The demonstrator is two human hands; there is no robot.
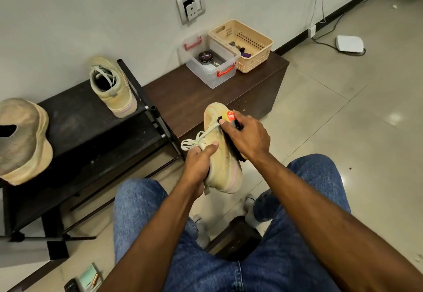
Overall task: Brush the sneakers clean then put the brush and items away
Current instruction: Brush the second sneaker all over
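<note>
Head view, the only cam: the sneaker [220,154] was up in the air over the person's lap, heel end toward the body, toe pointing away toward the dark wood cabinet [201,94]. So its long axis ran near-to-far, tipped a bit to the right at the near end. The left hand [199,163] gripped it from the left side near the collar, thumb lying over the upper just by the lace bow. The right hand [246,136] was curled round the brush [232,129], w/ the bristles pressed on the right flank of the upper; the brush body lay roughly along the shoe's length, red label end toward the toe.

Judgement: strokes need to run along that toe-heel axis, and the right hand sat nearer the toe half, so the heel side looked like the next ground to cover.

The second sneaker [112,87] stood on the black rack [75,117], well apart to the left. The clear storage box [211,67] and beige basket [242,44] sat touching on the cabinet, beyond the toe, prob. where the brush goes after.
</note>
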